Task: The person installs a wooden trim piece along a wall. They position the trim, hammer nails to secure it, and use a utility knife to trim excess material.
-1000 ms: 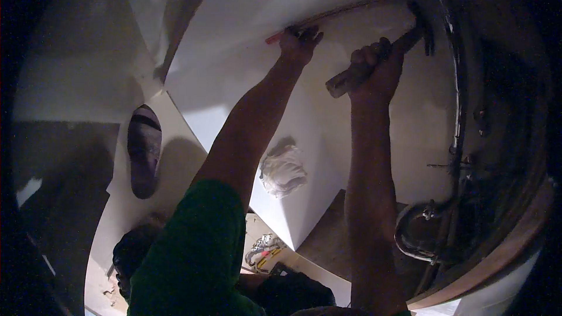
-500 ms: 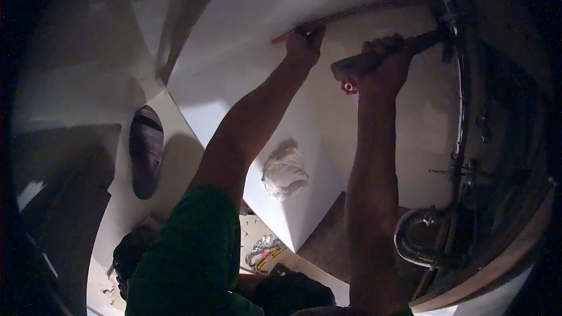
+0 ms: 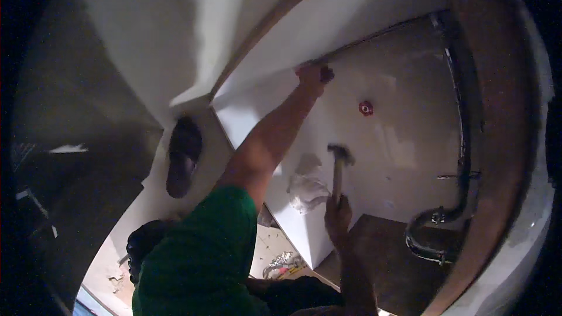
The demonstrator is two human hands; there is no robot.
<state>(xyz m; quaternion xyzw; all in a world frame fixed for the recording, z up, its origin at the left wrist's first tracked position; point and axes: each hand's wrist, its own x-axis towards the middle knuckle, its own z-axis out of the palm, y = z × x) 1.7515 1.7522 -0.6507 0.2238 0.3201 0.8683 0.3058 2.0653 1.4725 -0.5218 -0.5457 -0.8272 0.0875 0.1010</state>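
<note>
My right hand is wrapped round the handle of a hammer. The hammer stands head up, well below my left hand, in front of the pale panel, its head slightly blurred. My left arm reaches up to the dark seam where two pale panels meet. There my left hand is closed, with a bit of red beside it. What it grips is mostly hidden by the fingers and the dim light. A red round valve handle sticks out of the panel between the two hands, touched by neither.
A metal drain pipe with a U-bend runs down the right side, beside a curved brown edge. A crumpled whitish plastic bag is at the panel near the hammer. A dark slipper is at left; tools lie below.
My right hand has come down from the upper right with the hammer, uncovering the valve handle. My left hand stays at the seam. The whole view has shifted.
</note>
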